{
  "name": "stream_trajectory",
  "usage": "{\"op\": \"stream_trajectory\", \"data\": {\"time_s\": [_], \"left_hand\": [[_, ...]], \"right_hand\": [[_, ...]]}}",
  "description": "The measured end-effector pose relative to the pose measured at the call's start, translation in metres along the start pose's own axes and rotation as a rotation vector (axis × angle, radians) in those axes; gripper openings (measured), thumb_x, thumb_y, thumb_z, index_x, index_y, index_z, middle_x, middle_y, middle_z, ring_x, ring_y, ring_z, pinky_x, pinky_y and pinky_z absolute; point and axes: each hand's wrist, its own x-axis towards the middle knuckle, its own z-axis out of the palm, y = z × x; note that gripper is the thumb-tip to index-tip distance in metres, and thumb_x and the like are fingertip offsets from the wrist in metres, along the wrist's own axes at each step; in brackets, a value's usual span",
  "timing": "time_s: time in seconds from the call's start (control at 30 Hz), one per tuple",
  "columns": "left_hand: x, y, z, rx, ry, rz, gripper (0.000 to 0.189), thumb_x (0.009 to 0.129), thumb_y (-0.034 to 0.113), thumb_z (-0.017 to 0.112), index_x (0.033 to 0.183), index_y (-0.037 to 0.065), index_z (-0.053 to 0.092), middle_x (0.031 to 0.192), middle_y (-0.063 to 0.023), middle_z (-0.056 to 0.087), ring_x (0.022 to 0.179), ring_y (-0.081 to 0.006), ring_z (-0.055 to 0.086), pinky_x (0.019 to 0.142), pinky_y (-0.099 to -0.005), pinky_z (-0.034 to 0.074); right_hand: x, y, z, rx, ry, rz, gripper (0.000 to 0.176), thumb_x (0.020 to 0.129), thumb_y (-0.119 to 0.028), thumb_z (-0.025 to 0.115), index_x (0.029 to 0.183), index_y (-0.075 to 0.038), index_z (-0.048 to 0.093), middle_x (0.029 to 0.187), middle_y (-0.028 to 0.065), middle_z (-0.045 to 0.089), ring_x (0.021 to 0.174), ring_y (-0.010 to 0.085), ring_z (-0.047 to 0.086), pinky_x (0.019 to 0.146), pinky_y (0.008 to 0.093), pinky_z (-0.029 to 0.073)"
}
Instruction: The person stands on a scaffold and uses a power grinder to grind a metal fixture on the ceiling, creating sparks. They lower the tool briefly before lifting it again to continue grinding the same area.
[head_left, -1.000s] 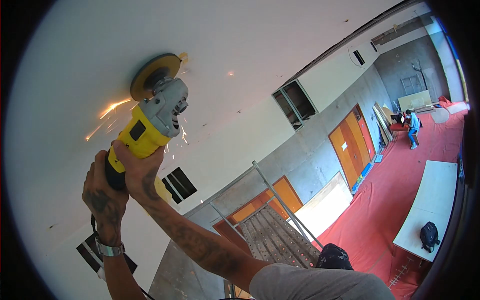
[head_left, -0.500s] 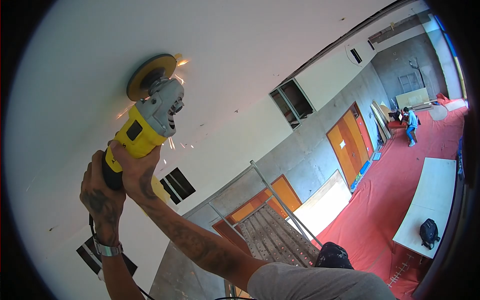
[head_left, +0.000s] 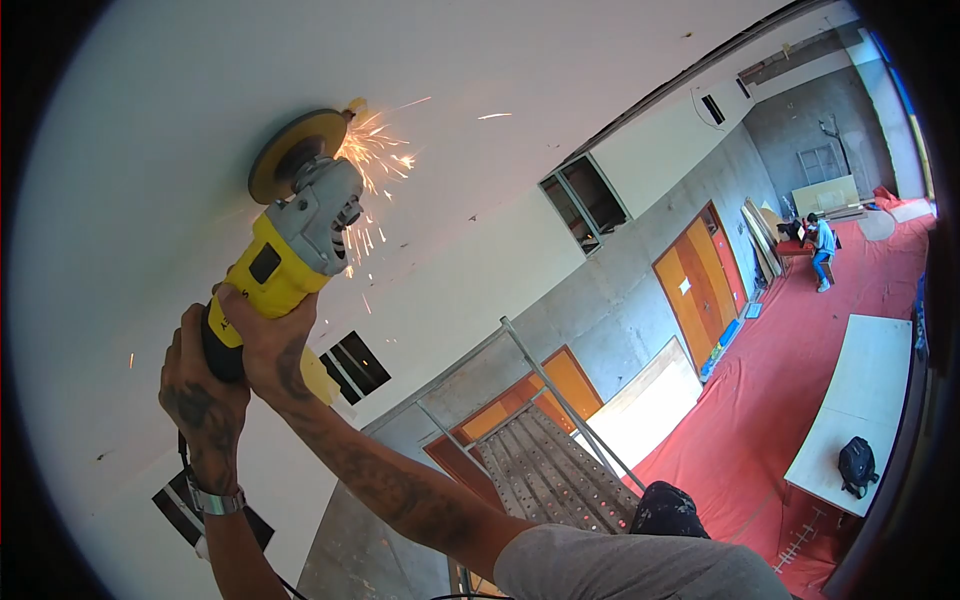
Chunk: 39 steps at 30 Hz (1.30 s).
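Grinder tilts up at the ceiling, long axis slanting, disc end nearest it, sparks spraying beneath; left hand, right hand clamped around its body!

Only lettering I can make out is the dark print on the yellow-bodied angle grinder with a grey metal head, right at the grip: an S and a Y, with the right hand covering the stretch between them. Well away from the grip, there's a small white paper sheet on an orange-brown wooden door, too tiny to read.
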Motion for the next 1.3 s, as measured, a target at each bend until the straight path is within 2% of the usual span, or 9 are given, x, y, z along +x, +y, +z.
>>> {"op": "stream_trajectory", "data": {"time_s": [0.27,0.37,1.3], "left_hand": [[0.004,0.003,-0.003,0.001,-0.009,-0.005,0.057,0.078,0.016,0.081,0.128,0.005,0.058,0.097,-0.0135,0.069,0.087,-0.0348,0.069,0.077,-0.0451,0.056],[0.004,0.004,-0.003,-0.003,-0.014,-0.019,0.056,0.078,0.016,0.081,0.128,0.006,0.058,0.098,-0.0133,0.069,0.087,-0.0347,0.069,0.076,-0.045,0.056],[0.003,0.007,-0.003,-0.004,0.014,0.012,0.057,0.077,0.015,0.082,0.127,0.005,0.058,0.095,-0.0131,0.068,0.084,-0.0343,0.068,0.073,-0.0437,0.055]], "right_hand": [[0.002,-0.01,0.005,0.013,-0.016,-0.001,0.041,0.085,-0.001,0.074,0.117,-0.002,0.05,0.101,0.0093,0.066,0.089,0.0206,0.069,0.08,0.0344,0.059],[0.001,-0.007,0.004,-0.006,-0.005,0.009,0.048,0.085,-0.009,0.075,0.121,-0.003,0.044,0.101,0.0084,0.062,0.09,0.0186,0.065,0.082,0.0342,0.056],[0.004,-0.001,0.001,0.024,-0.023,-0.01,0.046,0.085,-0.009,0.076,0.119,-0.003,0.047,0.1,0.008,0.063,0.089,0.0186,0.066,0.08,0.0341,0.057]]}}
